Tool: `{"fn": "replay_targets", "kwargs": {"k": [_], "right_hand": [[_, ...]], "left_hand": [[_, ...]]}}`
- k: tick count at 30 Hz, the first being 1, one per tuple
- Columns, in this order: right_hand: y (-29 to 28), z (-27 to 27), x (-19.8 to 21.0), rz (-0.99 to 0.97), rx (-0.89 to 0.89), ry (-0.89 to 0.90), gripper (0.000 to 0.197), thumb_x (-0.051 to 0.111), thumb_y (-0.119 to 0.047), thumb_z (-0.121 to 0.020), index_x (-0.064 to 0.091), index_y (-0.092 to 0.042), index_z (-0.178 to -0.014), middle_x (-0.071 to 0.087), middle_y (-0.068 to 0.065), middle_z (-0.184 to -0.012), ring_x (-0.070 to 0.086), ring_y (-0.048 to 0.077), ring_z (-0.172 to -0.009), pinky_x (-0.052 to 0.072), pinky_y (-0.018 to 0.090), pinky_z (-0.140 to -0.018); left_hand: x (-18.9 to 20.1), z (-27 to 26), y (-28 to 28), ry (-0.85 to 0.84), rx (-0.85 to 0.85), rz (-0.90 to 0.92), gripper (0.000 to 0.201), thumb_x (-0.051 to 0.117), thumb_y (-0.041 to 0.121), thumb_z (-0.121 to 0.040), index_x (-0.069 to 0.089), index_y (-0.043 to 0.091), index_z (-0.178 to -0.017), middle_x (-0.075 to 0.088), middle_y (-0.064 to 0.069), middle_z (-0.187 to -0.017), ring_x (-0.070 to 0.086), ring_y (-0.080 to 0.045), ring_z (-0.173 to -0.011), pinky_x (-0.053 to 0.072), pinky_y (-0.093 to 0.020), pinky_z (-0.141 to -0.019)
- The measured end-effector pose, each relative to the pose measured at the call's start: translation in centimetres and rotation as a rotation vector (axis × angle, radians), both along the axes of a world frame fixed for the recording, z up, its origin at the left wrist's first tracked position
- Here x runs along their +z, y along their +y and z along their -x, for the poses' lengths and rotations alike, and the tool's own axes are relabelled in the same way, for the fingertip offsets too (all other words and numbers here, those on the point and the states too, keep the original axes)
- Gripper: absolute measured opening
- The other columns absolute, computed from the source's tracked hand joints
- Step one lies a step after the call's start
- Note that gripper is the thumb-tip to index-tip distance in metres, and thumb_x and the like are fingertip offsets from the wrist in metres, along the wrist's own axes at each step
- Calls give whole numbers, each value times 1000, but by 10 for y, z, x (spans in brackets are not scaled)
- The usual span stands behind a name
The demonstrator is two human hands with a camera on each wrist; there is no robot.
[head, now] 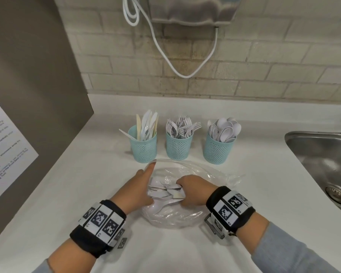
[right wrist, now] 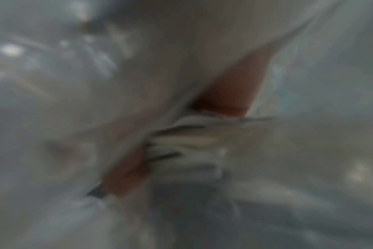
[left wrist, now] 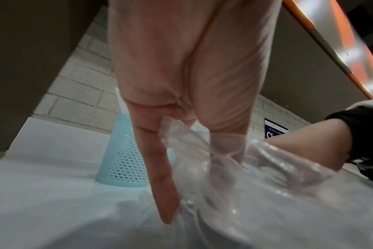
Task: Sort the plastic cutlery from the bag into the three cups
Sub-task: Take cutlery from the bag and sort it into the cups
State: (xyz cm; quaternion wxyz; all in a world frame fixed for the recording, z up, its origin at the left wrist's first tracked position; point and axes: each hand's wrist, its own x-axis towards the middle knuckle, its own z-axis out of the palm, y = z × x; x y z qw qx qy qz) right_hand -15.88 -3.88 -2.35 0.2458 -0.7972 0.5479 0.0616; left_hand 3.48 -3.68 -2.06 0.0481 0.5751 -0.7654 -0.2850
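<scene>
Three teal mesh cups stand in a row at the back of the counter: a knife cup (head: 143, 144) (left wrist: 123, 160), a fork cup (head: 179, 144) and a spoon cup (head: 219, 149). In front of them lies a clear plastic bag (head: 207, 174) (left wrist: 266, 193). My left hand (head: 142, 186) (left wrist: 181, 84) holds the bag's left edge, with the index finger straight and the plastic bunched beside it. Inside the bag, my right hand (head: 191, 191) grips a bundle of white cutlery (head: 163, 191) (right wrist: 187, 139). The right wrist view is blurred, and the plastic veils it.
A steel sink (head: 323, 154) is set into the white counter (head: 87, 184) at the right. A white cable (head: 185, 73) hangs on the brick wall above the cups. A brown panel with a paper notice (head: 8, 144) closes off the left side.
</scene>
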Motion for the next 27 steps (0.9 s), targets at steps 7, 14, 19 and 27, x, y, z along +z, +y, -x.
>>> {"fn": "replay_targets", "kwargs": {"k": [7,14,19,27], "right_hand": [[-1,-7,-2,-23,22,96,30,71,-19,-75,47,-15,-93,59,8,-105,50,20,-87,42,28,-73],[-3,13,8,57,-57,-102,44,72,-34,-74,56,-18,-112,62,1,-112,57,22,-100,43,28,-81],[-1,23,31,27,-108,-524,38,73,-9,-73,61,-26,-104,67,-10,-98,62,0,-86,48,16,-75],[5,11,33,157,-414,-1155,32,71,5,-78,59,-21,-93,67,-11,-83,62,-7,-73,49,12,-69]], "left_hand": [[6,-8,-1,10,2,-6,118,81,27,-67,-5,37,-147,40,-6,-132,56,-22,-105,48,-28,-88],[18,-28,-6,-65,-78,-64,125,84,39,-60,-5,40,-147,36,0,-139,47,-16,-122,43,-28,-99],[21,-22,-11,-30,-136,-79,112,86,32,-58,15,36,-144,44,3,-131,47,-9,-89,44,-22,-80],[26,0,-16,68,-149,-63,115,85,34,-62,9,37,-148,44,4,-129,46,-6,-88,40,-19,-83]]}}
